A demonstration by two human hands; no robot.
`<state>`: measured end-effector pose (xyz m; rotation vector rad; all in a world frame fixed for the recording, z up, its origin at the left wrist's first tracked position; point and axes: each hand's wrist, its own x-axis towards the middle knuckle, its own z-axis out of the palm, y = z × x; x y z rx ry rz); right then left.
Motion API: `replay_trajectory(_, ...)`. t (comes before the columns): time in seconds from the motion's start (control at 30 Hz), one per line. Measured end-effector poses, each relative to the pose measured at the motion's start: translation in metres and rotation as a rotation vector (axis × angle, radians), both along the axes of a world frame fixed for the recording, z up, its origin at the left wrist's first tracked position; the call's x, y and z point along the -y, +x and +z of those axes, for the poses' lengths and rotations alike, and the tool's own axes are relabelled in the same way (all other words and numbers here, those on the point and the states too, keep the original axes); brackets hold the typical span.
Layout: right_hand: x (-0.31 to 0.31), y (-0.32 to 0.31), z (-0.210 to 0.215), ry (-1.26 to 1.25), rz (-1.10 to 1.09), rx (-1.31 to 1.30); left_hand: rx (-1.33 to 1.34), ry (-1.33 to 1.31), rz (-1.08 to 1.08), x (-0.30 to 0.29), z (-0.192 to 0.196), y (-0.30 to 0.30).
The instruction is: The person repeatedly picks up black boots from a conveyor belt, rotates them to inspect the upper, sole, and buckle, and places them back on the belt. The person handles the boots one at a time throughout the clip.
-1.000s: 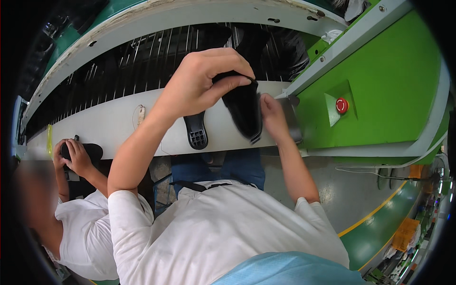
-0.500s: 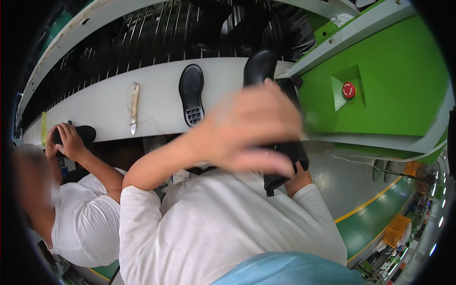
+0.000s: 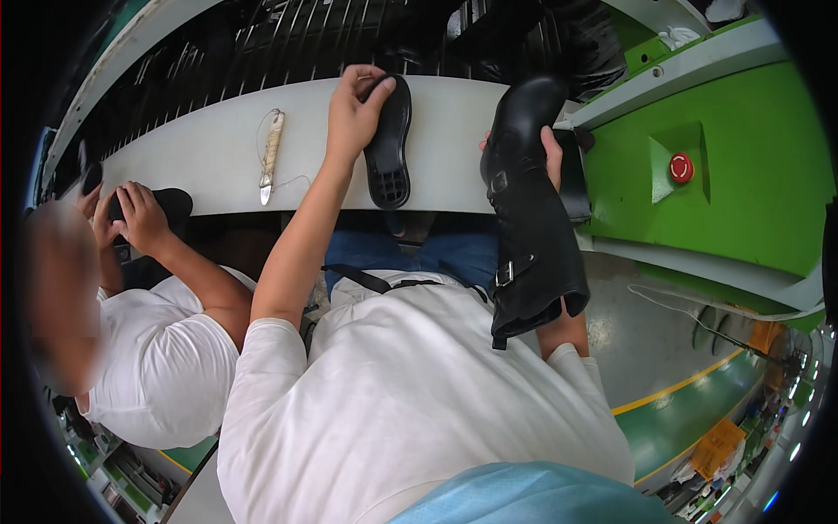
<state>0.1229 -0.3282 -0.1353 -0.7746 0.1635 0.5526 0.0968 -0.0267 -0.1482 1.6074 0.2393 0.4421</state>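
Note:
My left hand (image 3: 356, 113) pinches the far end of a black shoe sole (image 3: 389, 148), which lies along the white worktop with its gridded heel toward me. To the right, my right hand (image 3: 552, 155) is wrapped round a tall black boot (image 3: 530, 188) from beneath. Its toe points away from me and its buckled shaft hangs over the table's near edge, covering most of my right forearm. Fingertips show on both sides of the boot's foot. Left of the sole lies a knife (image 3: 271, 157) with a pale wrapped handle and a loose thread.
A white worktop (image 3: 227, 131) runs along a rack of metal rods (image 3: 305, 39) with black boots on it. At the right stands a green machine (image 3: 742, 166) with a red button (image 3: 681, 168). On the left a co-worker (image 3: 166, 349) holds a black sole (image 3: 175, 207).
My left hand has swung left from in front of the boot to the sole and taken hold of its far end. The boot, hidden in part before, now shows fully in my right hand.

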Motion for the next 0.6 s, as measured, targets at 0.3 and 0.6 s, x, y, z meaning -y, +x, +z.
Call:
replay_trajectory(0.3, -0.03, -0.029, 0.06, -0.257, 0.18, 0.381, 0.243, -0.296, -0.135, 0.044, 0.08, -0.022)
replay_trajectory(0.6, -0.05, -0.044, 0.08, -0.038, 0.37, 0.045, 0.207, -0.082, -0.14, 0.025, 0.068, -0.037)
